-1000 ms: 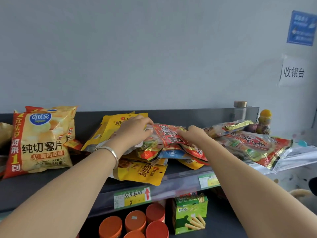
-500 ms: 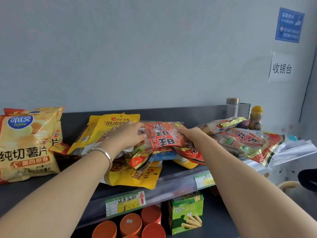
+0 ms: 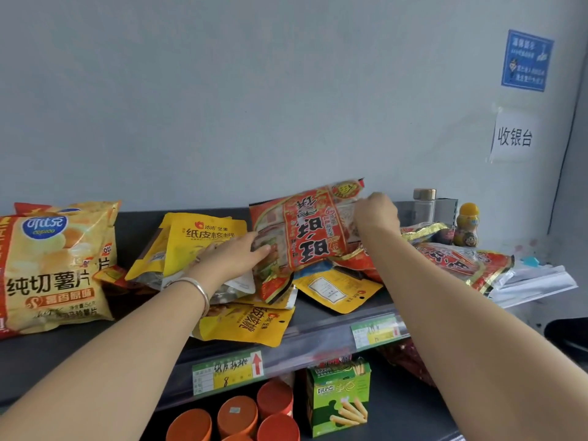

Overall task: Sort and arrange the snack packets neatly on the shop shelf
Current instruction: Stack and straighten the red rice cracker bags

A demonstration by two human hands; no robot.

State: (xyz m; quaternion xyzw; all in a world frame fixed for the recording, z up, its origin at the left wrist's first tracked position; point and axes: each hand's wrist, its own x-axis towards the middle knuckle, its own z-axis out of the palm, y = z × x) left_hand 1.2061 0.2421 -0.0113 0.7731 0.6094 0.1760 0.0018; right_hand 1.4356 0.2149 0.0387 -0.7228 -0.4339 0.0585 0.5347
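Note:
A red snack packet (image 3: 305, 227) with big black characters is tilted up off the heap in the middle of the dark shelf (image 3: 331, 316). My right hand (image 3: 377, 214) grips its upper right edge. My left hand (image 3: 232, 257) holds its lower left corner, the fingers lying over yellow nut pouches (image 3: 203, 240). More yellow pouches (image 3: 245, 323) and a blue one lie crumpled under it. Another red packet (image 3: 458, 262) lies flat to the right.
Large yellow crisp bags (image 3: 54, 265) stand at the shelf's left. A clear bottle (image 3: 424, 206) and a small yellow bottle (image 3: 466, 224) stand at the back right, white papers (image 3: 534, 281) beyond. Below are orange round lids (image 3: 237, 415) and a green box (image 3: 339, 399).
The red packet has been lifted from lying flat on the heap to standing tilted up. My right hand rose with its top edge; my left stayed low at its corner.

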